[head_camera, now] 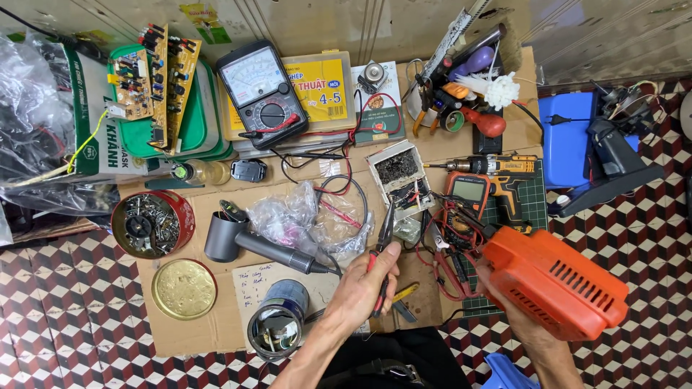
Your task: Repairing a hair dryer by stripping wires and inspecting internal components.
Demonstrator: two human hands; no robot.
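My left hand (362,288) is closed around the red handles of long-nose pliers (383,238), their jaws pointing up toward a small white box of dark parts (398,171). My right hand (515,317) grips an orange plastic power-tool housing (555,283) with vent slots, held above the cardboard mat's right edge. Red and black wires (447,248) lie between the two hands, beside an orange digital multimeter (468,191).
On the cardboard lie a grey hair dryer (245,241), a red tin of screws (151,225), a gold lid (184,288), an open can (277,324), plastic bags (303,220), an analog meter (263,94), circuit boards (155,79), a cordless drill (504,169) and a tool cup (454,94).
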